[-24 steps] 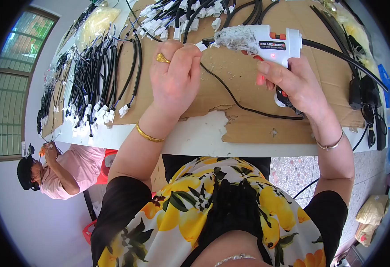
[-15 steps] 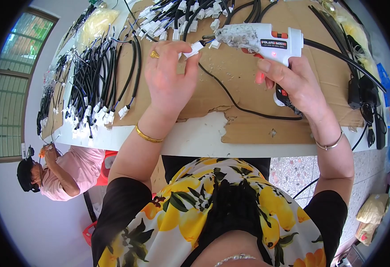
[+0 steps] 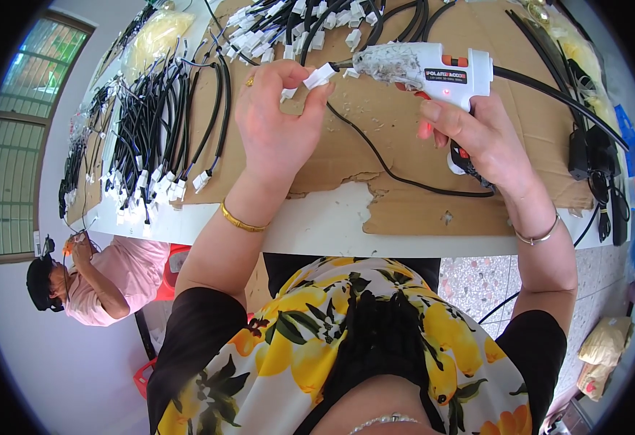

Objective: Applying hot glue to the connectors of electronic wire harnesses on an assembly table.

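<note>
Cardboard (image 3: 404,141) below — left hand (image 3: 275,127) pinches a white connector (image 3: 320,76), right hand (image 3: 487,138) grips a glue gun (image 3: 411,64).

White pistol-shaped plastic glue gun (image 3: 433,61): body (image 3: 474,67) smooth, nose (image 3: 386,64) rough, crusted. White boxy plastic connector (image 3: 320,75): smooth. Brown cardboard sheet (image 3: 404,138): matt.

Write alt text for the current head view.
A person's right hand holds a white glue gun pointed at a white connector pinched in the left hand. Cardboard lies on the table beneath, with black cables beyond and to the left. Another person is at far left.
</note>
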### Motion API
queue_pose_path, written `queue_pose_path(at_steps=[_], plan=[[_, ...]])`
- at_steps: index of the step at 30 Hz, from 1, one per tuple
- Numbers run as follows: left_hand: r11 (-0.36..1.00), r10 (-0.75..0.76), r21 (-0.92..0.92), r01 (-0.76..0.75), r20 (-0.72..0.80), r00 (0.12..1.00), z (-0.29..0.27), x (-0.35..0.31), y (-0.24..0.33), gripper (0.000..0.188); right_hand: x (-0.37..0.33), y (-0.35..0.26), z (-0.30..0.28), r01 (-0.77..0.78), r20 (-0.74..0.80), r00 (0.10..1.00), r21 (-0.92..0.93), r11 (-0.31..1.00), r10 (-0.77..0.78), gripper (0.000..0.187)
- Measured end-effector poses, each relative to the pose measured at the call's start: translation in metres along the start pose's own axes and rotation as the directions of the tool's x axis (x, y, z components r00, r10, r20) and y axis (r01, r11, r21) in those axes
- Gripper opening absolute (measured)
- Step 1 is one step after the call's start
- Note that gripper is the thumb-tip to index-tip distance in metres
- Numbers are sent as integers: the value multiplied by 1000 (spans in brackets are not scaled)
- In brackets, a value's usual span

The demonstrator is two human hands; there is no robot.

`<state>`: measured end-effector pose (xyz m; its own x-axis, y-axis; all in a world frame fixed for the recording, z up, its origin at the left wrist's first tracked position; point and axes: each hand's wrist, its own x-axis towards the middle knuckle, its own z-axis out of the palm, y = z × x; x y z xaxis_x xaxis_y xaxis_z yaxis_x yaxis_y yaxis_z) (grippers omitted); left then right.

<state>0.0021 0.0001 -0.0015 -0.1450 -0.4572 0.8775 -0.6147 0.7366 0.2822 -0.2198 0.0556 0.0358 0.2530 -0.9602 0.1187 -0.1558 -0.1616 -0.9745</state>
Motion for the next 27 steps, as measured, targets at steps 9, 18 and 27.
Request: queue_pose_path(at_steps=[9,18,27], plan=[[912,-295,-255,321,136,946,-1,-3,-4,31,1,2,1,1,-44,999,-10,1000,-1,32],[800,-355,-428,420,227,907,-1,-3,-6,28,2,4,-2,12,-46,999,-6,1000,-12,31],[568,-489,-567,597,352,798,1,-2,-4,24,3,5,-1,4,-30,1000,-25,1000,-5,30]])
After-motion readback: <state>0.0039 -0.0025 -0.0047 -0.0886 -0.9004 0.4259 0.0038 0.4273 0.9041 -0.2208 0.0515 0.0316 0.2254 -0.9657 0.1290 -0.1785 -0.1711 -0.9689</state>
